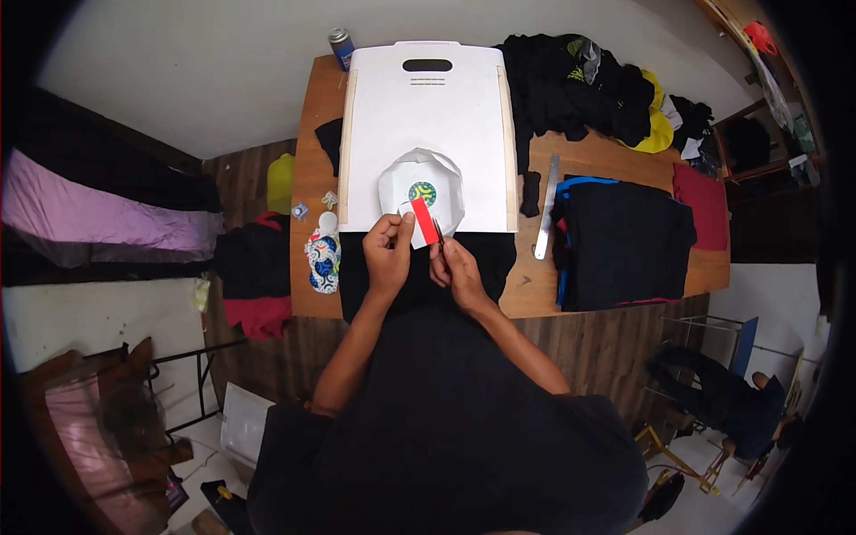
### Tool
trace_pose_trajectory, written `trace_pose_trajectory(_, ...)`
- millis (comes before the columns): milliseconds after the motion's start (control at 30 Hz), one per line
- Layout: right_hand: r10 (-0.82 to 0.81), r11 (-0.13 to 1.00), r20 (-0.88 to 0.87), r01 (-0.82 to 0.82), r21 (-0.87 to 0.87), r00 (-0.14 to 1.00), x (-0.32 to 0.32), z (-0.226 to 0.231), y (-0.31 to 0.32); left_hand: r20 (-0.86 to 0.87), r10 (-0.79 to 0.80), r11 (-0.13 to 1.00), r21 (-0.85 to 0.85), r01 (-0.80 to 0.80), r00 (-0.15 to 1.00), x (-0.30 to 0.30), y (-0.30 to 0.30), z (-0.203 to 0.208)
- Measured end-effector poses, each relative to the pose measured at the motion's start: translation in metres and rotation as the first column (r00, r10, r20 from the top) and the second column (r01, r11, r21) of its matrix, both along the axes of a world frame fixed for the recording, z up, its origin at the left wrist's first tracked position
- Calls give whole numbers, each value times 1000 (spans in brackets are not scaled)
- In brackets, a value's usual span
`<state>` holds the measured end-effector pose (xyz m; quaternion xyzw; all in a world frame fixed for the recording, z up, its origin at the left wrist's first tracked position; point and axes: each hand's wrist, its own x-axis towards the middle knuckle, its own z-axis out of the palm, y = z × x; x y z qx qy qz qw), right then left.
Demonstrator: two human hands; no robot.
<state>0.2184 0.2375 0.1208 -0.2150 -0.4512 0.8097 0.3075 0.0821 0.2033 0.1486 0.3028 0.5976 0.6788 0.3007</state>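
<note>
My left hand (389, 254) pinches a small red and white rectangular piece (426, 223), flat like a patch or sticker, between thumb and fingers. At the piece's right edge, my right hand (456, 270) is closed around a slim dark tool (439, 234), which looks like small scissors but is mostly hidden by the fingers. Both hands are over the near edge of a white board (428, 116) with a slot at its far end. Just beyond them, a crumpled white paper bowl (452, 183) holds a round green, yellow and blue patch (422, 193).
Folded black garments (624, 241) and a steel ruler (547, 209) lie on the wooden table (535, 290) to the right. Dark clothes (571, 89) are heaped at the back. Round patterned patches (323, 259) lie on the left; a spray can (341, 46) stands behind. A person (740, 401) is at far right.
</note>
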Motion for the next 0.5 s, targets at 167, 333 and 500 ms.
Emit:
trace_pose_trajectory(167, -18, 999, -72, 20, 39, 997, -1, -1, 1, 24, 6, 1000, 14, -7, 1000, -1, 1, 0)
trace_pose_trajectory(333, 12, 1000, 8, -12, -2, 1000, 0, -4, 0, 44, -13, 998, -55, 16, 999, 0, 2, 2)
trace_pose_trajectory(500, 17, 1000, 20, -17, -3, 1000, 0, -6, -1, -3, 25, 1000, 7, -25, 1000, 1, 3, 7)
